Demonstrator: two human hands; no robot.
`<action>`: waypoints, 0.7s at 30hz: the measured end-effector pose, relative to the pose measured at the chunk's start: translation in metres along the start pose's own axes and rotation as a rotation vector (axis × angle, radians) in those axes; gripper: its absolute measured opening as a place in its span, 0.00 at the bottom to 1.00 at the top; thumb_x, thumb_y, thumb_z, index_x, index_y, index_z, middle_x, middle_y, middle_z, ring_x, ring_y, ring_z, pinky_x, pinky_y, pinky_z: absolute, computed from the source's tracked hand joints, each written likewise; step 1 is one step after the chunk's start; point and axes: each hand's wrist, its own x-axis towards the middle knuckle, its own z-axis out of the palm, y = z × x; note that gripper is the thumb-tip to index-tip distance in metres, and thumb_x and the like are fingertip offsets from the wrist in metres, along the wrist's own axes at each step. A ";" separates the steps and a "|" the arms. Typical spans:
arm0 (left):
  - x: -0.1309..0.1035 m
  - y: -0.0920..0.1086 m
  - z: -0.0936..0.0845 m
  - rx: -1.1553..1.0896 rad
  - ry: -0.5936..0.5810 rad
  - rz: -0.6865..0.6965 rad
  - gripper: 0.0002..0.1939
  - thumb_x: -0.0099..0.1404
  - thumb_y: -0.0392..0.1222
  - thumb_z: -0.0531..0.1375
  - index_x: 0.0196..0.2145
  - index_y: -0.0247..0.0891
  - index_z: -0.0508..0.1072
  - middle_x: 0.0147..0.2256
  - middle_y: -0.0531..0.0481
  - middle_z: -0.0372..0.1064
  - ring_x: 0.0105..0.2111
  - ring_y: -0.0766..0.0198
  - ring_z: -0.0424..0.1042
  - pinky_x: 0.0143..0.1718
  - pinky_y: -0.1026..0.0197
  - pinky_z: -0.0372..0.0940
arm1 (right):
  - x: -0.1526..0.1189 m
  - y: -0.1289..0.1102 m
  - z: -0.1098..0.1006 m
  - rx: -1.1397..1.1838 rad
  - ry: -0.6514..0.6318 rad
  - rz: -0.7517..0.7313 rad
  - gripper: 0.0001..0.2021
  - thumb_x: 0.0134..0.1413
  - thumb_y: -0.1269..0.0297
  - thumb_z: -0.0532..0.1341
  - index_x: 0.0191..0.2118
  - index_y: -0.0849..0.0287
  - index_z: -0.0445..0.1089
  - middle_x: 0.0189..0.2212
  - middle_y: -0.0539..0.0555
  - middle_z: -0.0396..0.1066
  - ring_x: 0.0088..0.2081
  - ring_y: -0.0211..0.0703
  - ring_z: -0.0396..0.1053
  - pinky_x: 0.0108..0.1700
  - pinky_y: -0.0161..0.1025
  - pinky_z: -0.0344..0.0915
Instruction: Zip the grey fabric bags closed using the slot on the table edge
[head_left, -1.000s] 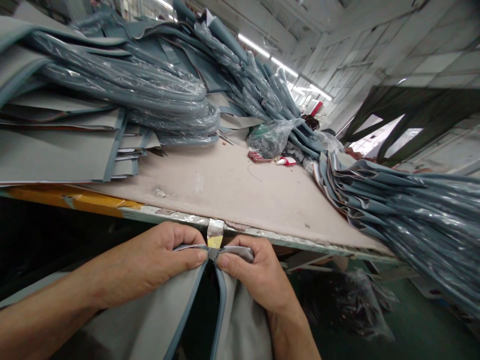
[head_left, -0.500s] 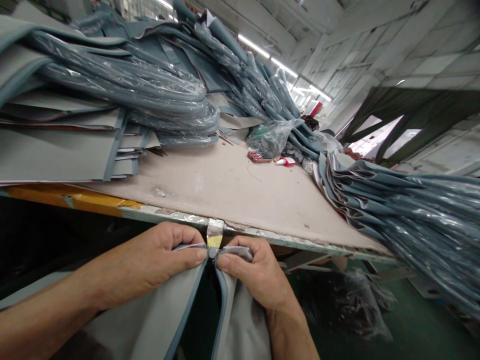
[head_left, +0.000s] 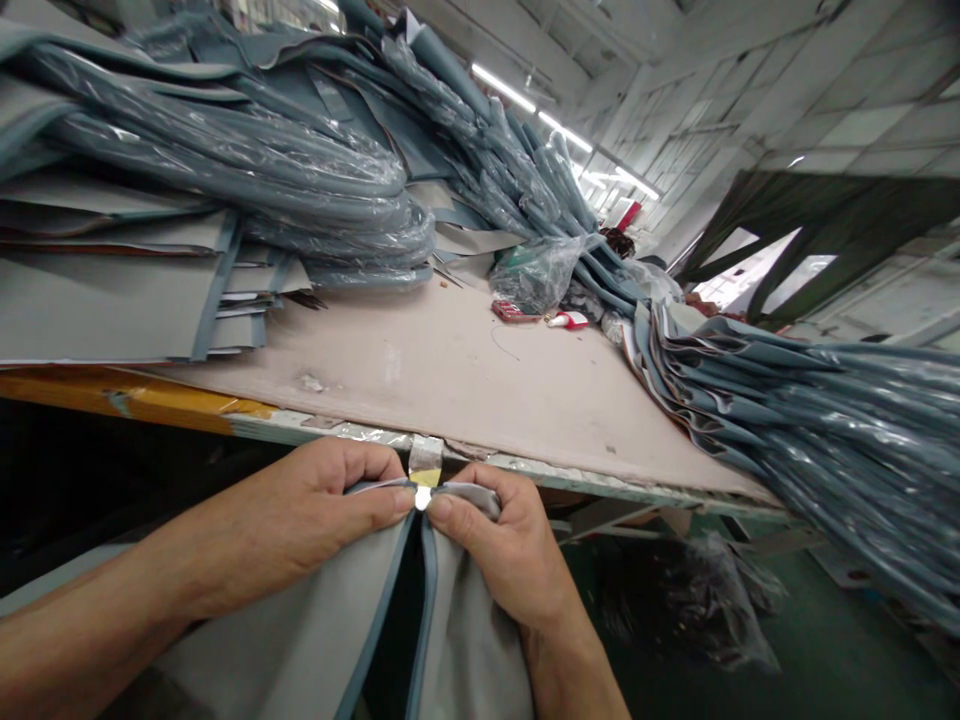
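Grey fabric with blue-grey edging (head_left: 330, 620) hangs below the table's front edge in two flaps with a dark gap between them. My left hand (head_left: 330, 500) pinches the top of the left flap between thumb and fingers. The right flap (head_left: 476, 620) is pinched the same way by my right hand (head_left: 502, 530). Between my thumb tips sits a small shiny piece (head_left: 423, 497), just under a silver and yellow tab (head_left: 426, 462) on the table edge. My fingertips behind the fabric are partly hidden.
Plastic-wrapped blue-grey bundles (head_left: 300, 180) and stacked grey panels (head_left: 105, 300) cover the table (head_left: 450, 370) at left. More bundles (head_left: 825, 420) hang over its right side. A red-and-white bottle (head_left: 568, 320) lies near a clear bag (head_left: 536, 275). Below is a plastic bag (head_left: 712, 610).
My two hands have come slightly closer together, and the gap between the flaps has narrowed at the top. The small piece now looks brighter. The view has shifted slightly.
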 end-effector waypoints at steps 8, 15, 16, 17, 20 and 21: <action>0.004 0.003 0.000 -0.148 -0.016 -0.071 0.26 0.56 0.66 0.64 0.28 0.38 0.66 0.23 0.58 0.57 0.23 0.70 0.52 0.22 0.71 0.49 | 0.003 0.004 0.004 -0.006 0.054 -0.027 0.16 0.50 0.53 0.68 0.26 0.62 0.68 0.20 0.45 0.58 0.25 0.34 0.51 0.27 0.33 0.49; 0.007 0.009 -0.006 -0.218 -0.096 -0.010 0.22 0.60 0.59 0.65 0.27 0.38 0.66 0.23 0.58 0.57 0.23 0.70 0.53 0.23 0.71 0.52 | 0.007 -0.003 -0.002 -0.110 0.044 -0.058 0.17 0.52 0.51 0.66 0.27 0.61 0.68 0.21 0.45 0.57 0.25 0.34 0.52 0.28 0.34 0.50; 0.006 0.008 -0.007 -0.204 -0.108 -0.007 0.22 0.61 0.59 0.65 0.27 0.38 0.66 0.24 0.58 0.58 0.24 0.70 0.53 0.24 0.71 0.52 | 0.006 -0.004 -0.005 -0.145 0.023 -0.057 0.16 0.53 0.51 0.66 0.28 0.61 0.68 0.21 0.45 0.58 0.26 0.35 0.53 0.28 0.34 0.50; 0.005 0.008 -0.008 -0.181 -0.115 -0.002 0.22 0.62 0.60 0.64 0.28 0.38 0.66 0.24 0.58 0.58 0.24 0.70 0.53 0.24 0.70 0.52 | 0.004 -0.005 -0.008 -0.189 0.002 -0.055 0.15 0.53 0.52 0.66 0.29 0.61 0.69 0.22 0.45 0.59 0.26 0.35 0.54 0.29 0.34 0.51; 0.003 0.007 -0.012 -0.061 -0.093 0.031 0.21 0.64 0.60 0.62 0.31 0.38 0.69 0.27 0.56 0.62 0.27 0.67 0.58 0.28 0.69 0.55 | -0.002 -0.008 -0.016 -0.326 -0.035 -0.053 0.09 0.54 0.59 0.65 0.31 0.60 0.70 0.23 0.45 0.61 0.27 0.35 0.57 0.30 0.34 0.52; 0.002 0.007 -0.012 -0.007 -0.073 0.050 0.20 0.65 0.60 0.60 0.32 0.38 0.70 0.29 0.55 0.64 0.29 0.66 0.60 0.29 0.68 0.56 | -0.004 -0.009 -0.017 -0.360 -0.028 -0.059 0.08 0.54 0.60 0.64 0.30 0.59 0.70 0.23 0.45 0.61 0.27 0.35 0.57 0.30 0.34 0.52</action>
